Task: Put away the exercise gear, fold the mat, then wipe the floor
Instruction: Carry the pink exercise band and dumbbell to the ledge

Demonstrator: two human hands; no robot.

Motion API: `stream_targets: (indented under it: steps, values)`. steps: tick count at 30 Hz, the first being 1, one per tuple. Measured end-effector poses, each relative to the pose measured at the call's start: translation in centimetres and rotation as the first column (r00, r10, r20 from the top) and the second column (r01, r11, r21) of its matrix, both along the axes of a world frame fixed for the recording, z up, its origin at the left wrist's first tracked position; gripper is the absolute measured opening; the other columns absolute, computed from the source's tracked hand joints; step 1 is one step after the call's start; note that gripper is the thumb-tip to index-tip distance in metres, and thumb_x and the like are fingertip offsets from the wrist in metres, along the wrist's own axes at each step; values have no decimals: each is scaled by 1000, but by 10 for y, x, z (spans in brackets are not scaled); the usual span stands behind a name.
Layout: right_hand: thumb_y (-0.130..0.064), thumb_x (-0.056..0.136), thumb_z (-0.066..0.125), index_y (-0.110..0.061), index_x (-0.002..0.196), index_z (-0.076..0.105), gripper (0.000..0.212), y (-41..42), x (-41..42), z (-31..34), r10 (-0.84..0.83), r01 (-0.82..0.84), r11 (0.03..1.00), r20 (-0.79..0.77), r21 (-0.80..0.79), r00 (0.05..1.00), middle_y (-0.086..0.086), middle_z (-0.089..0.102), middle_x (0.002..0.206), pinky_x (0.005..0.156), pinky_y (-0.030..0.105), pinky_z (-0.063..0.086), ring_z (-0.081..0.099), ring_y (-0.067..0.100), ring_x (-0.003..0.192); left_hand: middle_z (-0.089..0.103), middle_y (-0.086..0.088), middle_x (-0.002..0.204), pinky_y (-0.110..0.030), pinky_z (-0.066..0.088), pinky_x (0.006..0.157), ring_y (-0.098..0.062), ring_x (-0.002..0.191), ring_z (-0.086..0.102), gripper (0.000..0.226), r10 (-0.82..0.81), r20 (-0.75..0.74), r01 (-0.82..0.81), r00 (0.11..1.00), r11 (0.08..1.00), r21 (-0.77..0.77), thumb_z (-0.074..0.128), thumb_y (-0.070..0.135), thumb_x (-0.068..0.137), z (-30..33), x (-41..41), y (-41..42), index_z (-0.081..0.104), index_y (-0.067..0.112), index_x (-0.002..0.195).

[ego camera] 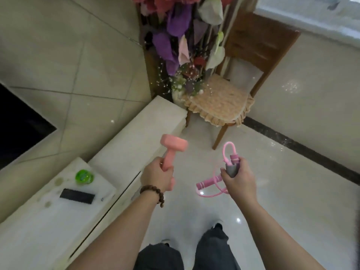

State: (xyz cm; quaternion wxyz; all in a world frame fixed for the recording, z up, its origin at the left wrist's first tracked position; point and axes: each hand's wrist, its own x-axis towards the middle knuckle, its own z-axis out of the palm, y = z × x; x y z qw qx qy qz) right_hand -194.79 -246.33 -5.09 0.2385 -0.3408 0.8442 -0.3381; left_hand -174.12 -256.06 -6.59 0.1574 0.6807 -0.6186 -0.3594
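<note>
My left hand (pixel 157 175) grips a pink dumbbell (pixel 172 149) by its handle, one head pointing up and away over the edge of the white cabinet (pixel 136 137). My right hand (pixel 238 179) holds a pink skipping rope (pixel 228 152) by its grey and pink handle; a loop of cord sticks up above the fist, and the second pink handle (pixel 208 183) with more cord dangles below it. Both hands are raised in front of me above the glossy white floor (pixel 272 182). No mat is in view.
The low white cabinet runs along my left, with a green round thing (pixel 84 176) and a black rectangular object (pixel 77 195) on its top. Ahead stand a wooden chair (pixel 229 102) with a frilled cushion and a tall vase of artificial flowers (pixel 181 45). My legs show at the bottom.
</note>
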Motion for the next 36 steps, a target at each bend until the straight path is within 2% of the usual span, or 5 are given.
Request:
stream_targets:
  steps: [4, 9, 17, 26, 36]
  values:
    - [-21, 82, 69, -27, 107, 47, 33, -74, -28, -5, 202, -202, 979, -12, 2, 979, -7, 55, 88, 53, 22, 39, 53, 4, 72, 62, 9, 77, -31, 50, 68, -17, 75, 60, 9, 170, 29, -170, 985, 986, -7, 63, 31, 83, -7, -1, -34, 58, 24, 86]
    - [-24, 78, 70, -28, 101, 47, 33, -158, -70, -12, 435, -434, 900, -15, 48, 900, -9, 57, 85, 62, 36, 52, 58, 14, 75, 60, 12, 74, -30, 46, 67, -18, 74, 59, 10, 429, 25, -429, 903, 903, -12, 64, 30, 84, -9, -33, -67, 57, 24, 84]
    - [-25, 78, 71, -22, 109, 51, 37, -270, -111, -11, 665, -657, 744, -51, 123, 745, -4, 60, 92, 66, 31, 47, 59, 17, 78, 59, 11, 73, -29, 42, 63, -18, 72, 59, 11, 669, 52, -670, 741, 742, 2, 64, 30, 85, -9, -70, -100, 58, 22, 87]
    - [-27, 80, 68, -21, 115, 49, 40, -363, -101, -63, 734, -718, 670, -23, 190, 679, 2, 62, 91, 66, 38, 53, 62, 23, 79, 56, 8, 68, -25, 33, 53, -8, 61, 50, 12, 769, 61, -771, 637, 632, 84, 63, 28, 87, -57, -75, -153, 57, 19, 85]
    - [-29, 78, 73, -24, 119, 49, 47, -484, -73, -178, 758, -728, 647, -90, 228, 646, -3, 62, 99, 79, 39, 54, 63, 20, 87, 60, 11, 74, -27, 41, 58, -17, 70, 58, 12, 674, 138, -688, 726, 712, 145, 60, 33, 86, -188, -38, -259, 57, 24, 93]
